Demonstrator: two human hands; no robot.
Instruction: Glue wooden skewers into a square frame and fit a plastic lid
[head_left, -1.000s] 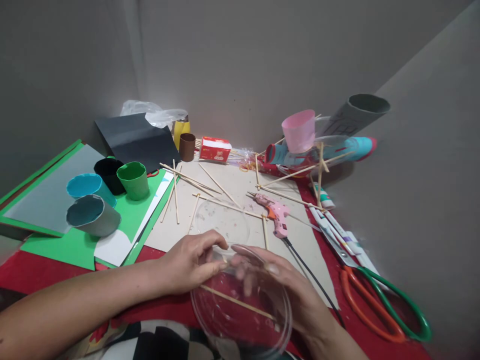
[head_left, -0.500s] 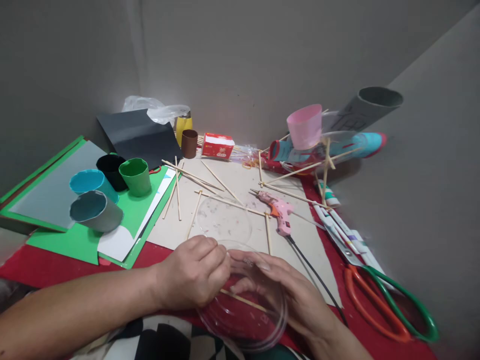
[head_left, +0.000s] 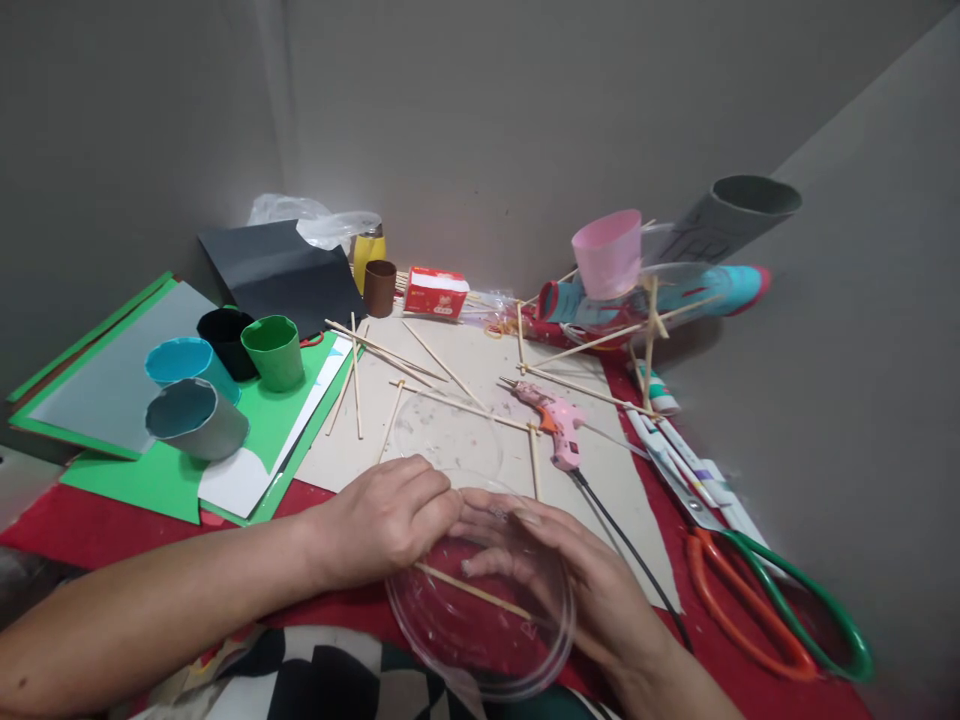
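Note:
A round clear plastic lid [head_left: 480, 655] is tilted up in front of my body, with a thin wooden stick [head_left: 480, 590] lying across it. My left hand [head_left: 401, 515] is closed at the lid's upper left rim, knuckles up; its fingertips are hidden, and the stick's left end reaches close beneath it. My right hand [head_left: 577, 565] grips the right side of the lid, its fingers showing through the clear plastic. Just beyond the hands, a frame of joined wooden sticks [head_left: 465, 405] rests on the grey board around another clear disc [head_left: 446, 440].
A pink glue gun [head_left: 559, 425] with a black cord lies right of the frame. Large scissors [head_left: 750, 600] with orange and green handles lie at the right. Paper cups, including a green one [head_left: 274, 355], stand at left. A pink cup [head_left: 609, 252] tops a stick structure at back right.
My left hand has shifted slightly up. More of the stick's left part now shows below it. My right hand keeps its hold on the lid.

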